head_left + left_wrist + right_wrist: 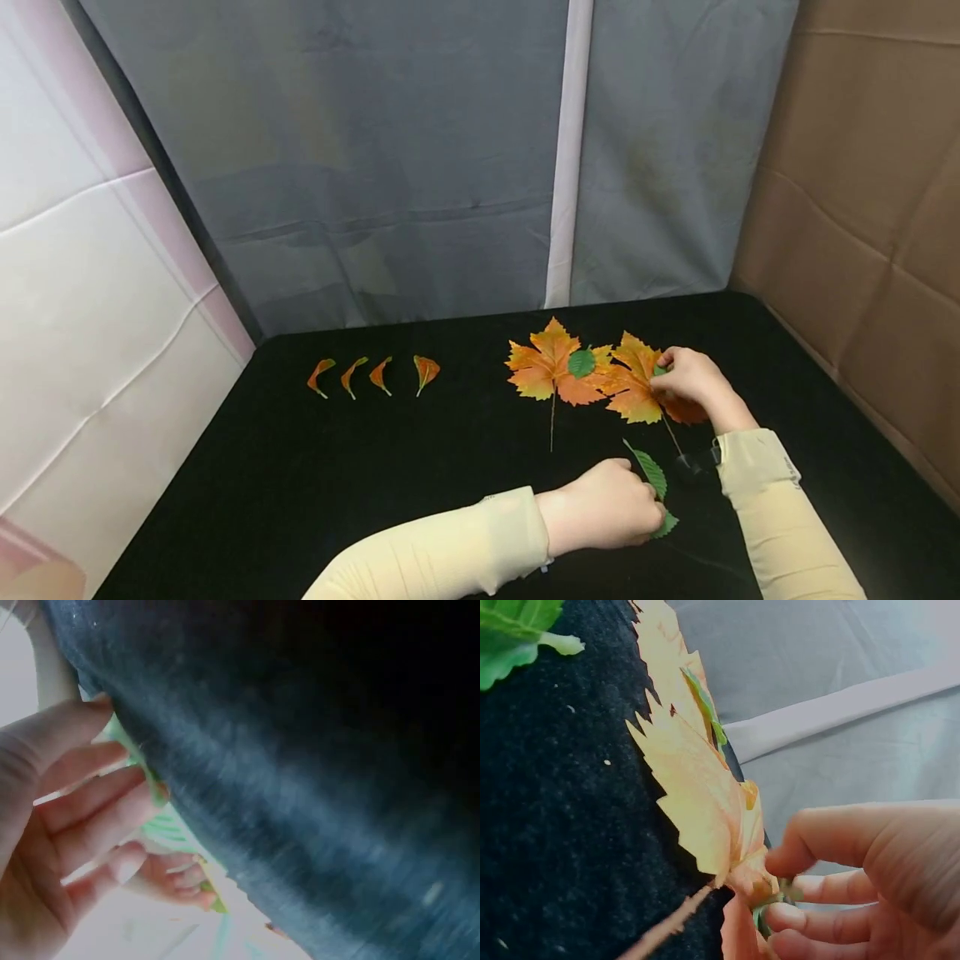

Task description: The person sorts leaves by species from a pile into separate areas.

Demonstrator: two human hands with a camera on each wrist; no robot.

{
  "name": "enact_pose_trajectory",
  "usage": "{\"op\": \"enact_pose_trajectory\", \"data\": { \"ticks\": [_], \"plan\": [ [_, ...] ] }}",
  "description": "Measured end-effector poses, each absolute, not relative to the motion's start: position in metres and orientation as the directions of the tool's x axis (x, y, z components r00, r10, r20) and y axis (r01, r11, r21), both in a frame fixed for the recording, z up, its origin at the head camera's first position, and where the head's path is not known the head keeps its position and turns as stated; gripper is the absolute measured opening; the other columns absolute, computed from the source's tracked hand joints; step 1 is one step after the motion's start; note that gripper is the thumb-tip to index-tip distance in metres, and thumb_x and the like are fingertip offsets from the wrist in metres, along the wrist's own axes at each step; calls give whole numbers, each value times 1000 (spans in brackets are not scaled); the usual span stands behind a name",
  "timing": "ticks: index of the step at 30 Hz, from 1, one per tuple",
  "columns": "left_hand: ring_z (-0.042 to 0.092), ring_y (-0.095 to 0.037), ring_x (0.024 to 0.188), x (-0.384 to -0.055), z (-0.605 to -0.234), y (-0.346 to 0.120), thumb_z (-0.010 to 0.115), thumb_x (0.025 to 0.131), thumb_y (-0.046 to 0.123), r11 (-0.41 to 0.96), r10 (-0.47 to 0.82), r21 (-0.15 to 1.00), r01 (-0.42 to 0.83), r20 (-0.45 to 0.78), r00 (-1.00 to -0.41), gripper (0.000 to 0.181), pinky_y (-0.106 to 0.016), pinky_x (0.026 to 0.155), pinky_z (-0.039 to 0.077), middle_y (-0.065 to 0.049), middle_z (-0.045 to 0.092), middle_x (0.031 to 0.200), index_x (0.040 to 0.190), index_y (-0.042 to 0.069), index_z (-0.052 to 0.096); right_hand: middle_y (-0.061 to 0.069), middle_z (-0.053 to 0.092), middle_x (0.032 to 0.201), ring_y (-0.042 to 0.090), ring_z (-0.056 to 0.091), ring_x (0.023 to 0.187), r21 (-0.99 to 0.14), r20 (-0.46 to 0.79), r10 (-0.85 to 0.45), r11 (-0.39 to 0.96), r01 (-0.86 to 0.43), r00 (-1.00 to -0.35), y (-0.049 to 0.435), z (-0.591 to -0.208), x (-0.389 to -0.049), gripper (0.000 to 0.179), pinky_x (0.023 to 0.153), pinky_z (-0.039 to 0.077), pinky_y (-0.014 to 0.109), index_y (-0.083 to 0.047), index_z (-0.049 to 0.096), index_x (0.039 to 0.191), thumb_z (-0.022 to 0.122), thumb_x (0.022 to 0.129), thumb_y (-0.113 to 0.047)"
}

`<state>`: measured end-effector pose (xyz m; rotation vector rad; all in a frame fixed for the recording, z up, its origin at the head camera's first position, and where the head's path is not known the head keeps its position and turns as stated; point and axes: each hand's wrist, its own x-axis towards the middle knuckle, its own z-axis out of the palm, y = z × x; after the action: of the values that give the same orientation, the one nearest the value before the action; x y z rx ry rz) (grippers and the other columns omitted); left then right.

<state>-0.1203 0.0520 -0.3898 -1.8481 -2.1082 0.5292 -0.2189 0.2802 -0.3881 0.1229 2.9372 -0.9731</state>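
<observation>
My right hand [692,379] is over the right orange maple leaf [636,375], its thumb and fingertips pinching a small green leaf [660,370], mostly hidden by the fingers. In the right wrist view, that green leaf [761,919] shows at the fingertips, beside the maple leaf's stem. Lower down, my left hand [603,507] has its fingers bent down at a green leaf [666,525], gripping its edge. The left wrist view shows this leaf [154,784] along the fingertips. Another green leaf [649,475] lies just beyond the left knuckles.
Left of the right maple leaf lies another maple leaf [551,362], with a small round green leaf [581,363] on it. Several small orange-green leaves [381,377] lie in a row on the black tabletop [337,475]. Grey cloth [405,167] hangs behind the table.
</observation>
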Motion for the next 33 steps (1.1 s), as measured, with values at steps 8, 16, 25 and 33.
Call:
{"op": "enact_pose_trajectory", "data": {
  "ticks": [8,16,25,33],
  "plan": [
    [60,0,84,-122,-380,45,66,92,32,137,975,-435,890,-101,-199,36,-20,63,39,25,62,105,123,47,61,15,62,87,24,56,71,-591,52,116,804,63,-992,287,-389,-220,33,65,45,37,10,59,110,60,87,-14],
    [61,-1,82,-122,-389,47,58,97,33,94,995,-485,869,8,-104,35,-20,62,40,21,68,100,131,42,58,10,63,77,18,62,64,-702,88,164,710,56,-982,296,-409,-226,25,58,49,29,6,60,103,59,89,-14],
    [58,1,72,-123,-395,56,58,96,34,123,992,-532,838,73,-99,17,-19,60,42,22,66,86,107,42,68,10,65,78,15,64,63,-743,113,169,669,30,-979,301,-420,-228,22,60,51,28,5,61,98,62,88,-15],
    [57,2,69,-132,-392,65,66,92,26,171,982,-385,907,-6,-188,36,-19,56,42,20,63,85,125,41,62,8,63,74,12,62,59,-760,135,182,650,17,-974,303,-424,-230,23,57,50,25,4,62,95,62,87,-18]
  ]
}}
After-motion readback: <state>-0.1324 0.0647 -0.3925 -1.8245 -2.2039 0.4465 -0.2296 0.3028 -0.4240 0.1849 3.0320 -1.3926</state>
